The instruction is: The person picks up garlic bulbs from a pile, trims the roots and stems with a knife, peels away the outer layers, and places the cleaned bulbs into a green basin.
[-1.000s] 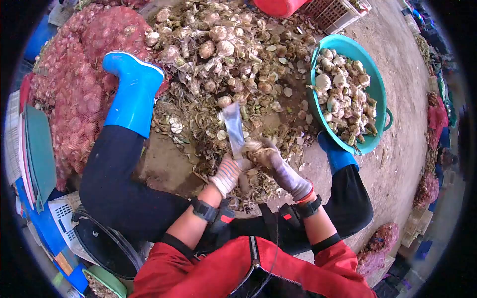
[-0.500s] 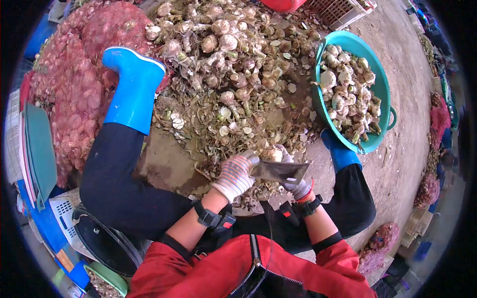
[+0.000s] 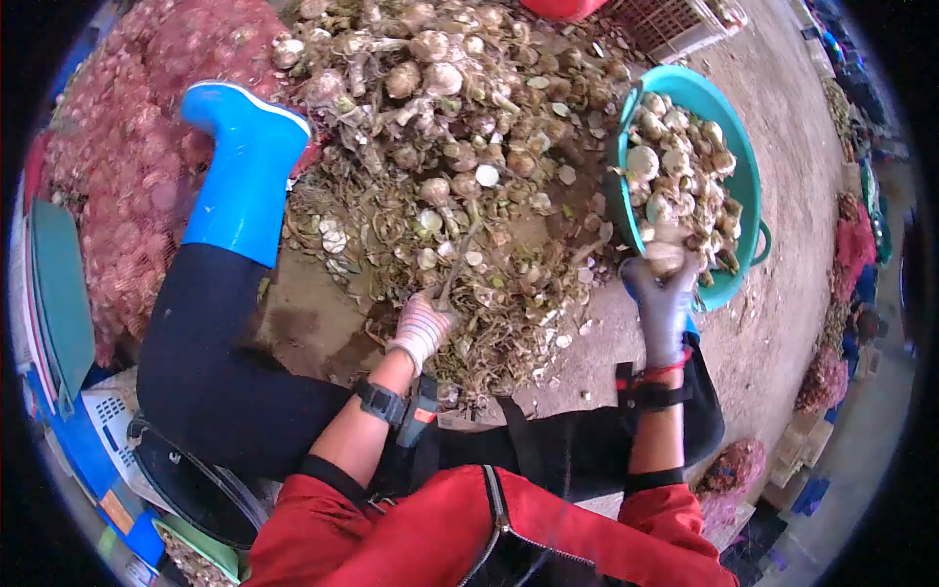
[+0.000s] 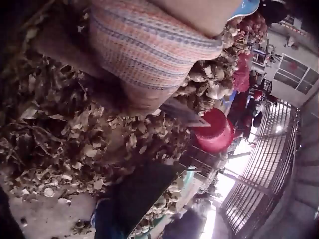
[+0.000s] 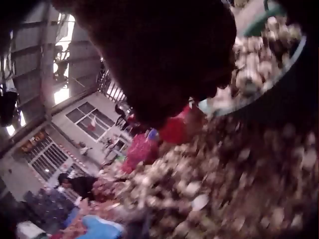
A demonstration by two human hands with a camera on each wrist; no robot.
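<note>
In the head view my left hand [image 3: 424, 328], in a striped knit glove, grips a wide-bladed knife [image 3: 458, 264] seen nearly edge-on over the trimmings. Its blade also shows past the glove in the left wrist view. My right hand [image 3: 662, 303], gloved in pale grey, is at the near rim of a teal basin [image 3: 753, 196]. A trimmed garlic bulb [image 3: 665, 256] sits between its thumb and fingers. Cut garlic bulbs [image 3: 675, 161] fill much of the basin. The right wrist view shows this hand only as a dark shape.
A heap of untrimmed garlic [image 3: 430, 78] lies ahead, with dry leaves and root slices [image 3: 489, 323] nearer. Red mesh sacks [image 3: 127, 196] stand left, beside a blue boot [image 3: 240, 176]. A plastic crate [image 3: 670, 29] and a red tub [image 3: 562, 8] are at the back.
The hands have parted. My right hand has moved right with the garlic bulb to the basin, while my left hand has shifted left with the knife, its blade turned from sideways to pointing away.
</note>
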